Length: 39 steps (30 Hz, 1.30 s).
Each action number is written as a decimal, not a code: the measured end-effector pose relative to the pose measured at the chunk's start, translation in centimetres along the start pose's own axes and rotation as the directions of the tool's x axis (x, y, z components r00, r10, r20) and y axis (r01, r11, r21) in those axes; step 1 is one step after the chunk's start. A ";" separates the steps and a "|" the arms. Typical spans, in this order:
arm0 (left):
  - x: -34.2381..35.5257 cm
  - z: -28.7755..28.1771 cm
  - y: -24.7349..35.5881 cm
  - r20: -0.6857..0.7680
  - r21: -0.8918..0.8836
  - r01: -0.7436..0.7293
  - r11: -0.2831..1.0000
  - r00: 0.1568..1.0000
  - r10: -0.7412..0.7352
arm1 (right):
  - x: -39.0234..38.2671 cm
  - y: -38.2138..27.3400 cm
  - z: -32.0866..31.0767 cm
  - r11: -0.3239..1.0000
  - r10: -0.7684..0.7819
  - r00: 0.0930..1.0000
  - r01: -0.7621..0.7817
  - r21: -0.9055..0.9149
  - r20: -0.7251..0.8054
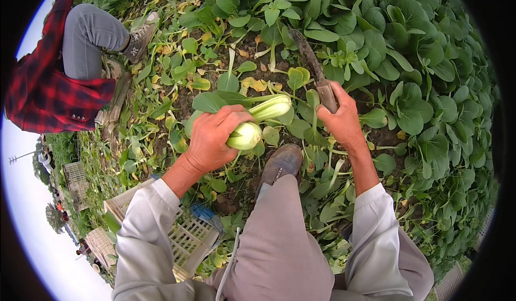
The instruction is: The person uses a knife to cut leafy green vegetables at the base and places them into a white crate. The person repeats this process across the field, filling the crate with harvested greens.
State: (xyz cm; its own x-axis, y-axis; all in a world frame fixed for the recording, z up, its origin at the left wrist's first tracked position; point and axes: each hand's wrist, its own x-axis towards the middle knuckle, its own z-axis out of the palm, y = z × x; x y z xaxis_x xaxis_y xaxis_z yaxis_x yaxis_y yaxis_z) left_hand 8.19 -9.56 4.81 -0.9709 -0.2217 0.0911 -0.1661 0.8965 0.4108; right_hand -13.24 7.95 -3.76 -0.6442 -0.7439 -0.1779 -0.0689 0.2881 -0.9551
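Stalks (246,136) partly hidden (left grip (214,137)), crate (191,243) overlapped, co-worker (49,94) cropped

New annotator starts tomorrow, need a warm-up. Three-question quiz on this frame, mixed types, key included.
1. Which tool does the right hand hold?
2. True or false: the left hand is empty.
3. On which side of the wearer is the pale slatted crate? A) right B) left C) straight ahead

Key:
1. A knife.
2. False; it grips leafy greens.
3. B
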 end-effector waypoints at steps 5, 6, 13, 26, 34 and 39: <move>1.7 0.4 2.9 0.053 -0.604 0.227 0.764 0.968 -0.246 | -0.9 -4.7 -1.8 0.786 0.012 0.956 -0.191 0.587 0.294; 2.0 0.5 3.3 0.128 -0.708 0.306 0.636 0.942 -0.310 | -0.9 -5.1 -2.0 0.757 -0.007 0.952 -0.196 0.624 0.307; 3.7 -0.4 6.1 -0.007 -0.179 0.280 0.943 0.958 -0.286 | -1.4 -5.4 -0.6 0.900 0.209 0.969 -0.243 0.363 0.129; 2.2 -1.6 4.9 0.259 -0.516 0.369 0.773 0.927 -0.270 | -2.8 -9.7 -1.6 0.995 -0.090 0.919 0.096 0.006 0.384; -0.4 -5.1 4.6 0.444 -0.810 0.507 0.295 0.858 -0.256 | -3.8 -13.3 -0.2 0.983 -0.175 0.942 0.184 -0.004 0.288; -3.1 -8.8 4.8 0.327 -0.920 0.375 0.118 0.896 -0.300 | -6.3 -16.9 -1.0 0.829 -0.383 0.907 0.421 -0.368 0.175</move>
State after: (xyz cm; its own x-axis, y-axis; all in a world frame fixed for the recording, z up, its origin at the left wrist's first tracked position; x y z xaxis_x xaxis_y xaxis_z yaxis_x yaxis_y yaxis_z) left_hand 11.92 -7.96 14.47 -0.8766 -0.3424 -0.3380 -0.2246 -0.3301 0.9169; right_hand -8.75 8.32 13.76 -0.4249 -0.8904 0.1632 -0.6086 0.1476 -0.7796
